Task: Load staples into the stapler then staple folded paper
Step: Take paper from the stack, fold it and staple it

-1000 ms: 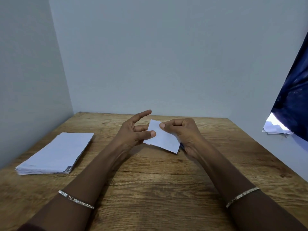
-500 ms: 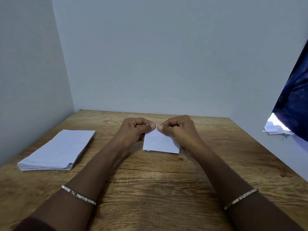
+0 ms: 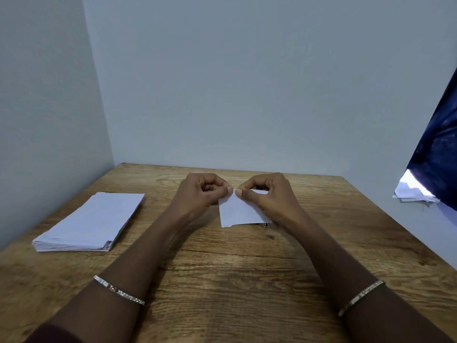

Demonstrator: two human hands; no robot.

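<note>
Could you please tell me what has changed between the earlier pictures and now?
The left hand, whose fingers were spread beside the folded paper, has closed and now pinches its top edge, thumb tip close to the right hand. The paper has swung from tilted to nearly square. The right hand kept its grip; the paper stack on the table stayed put.
</note>
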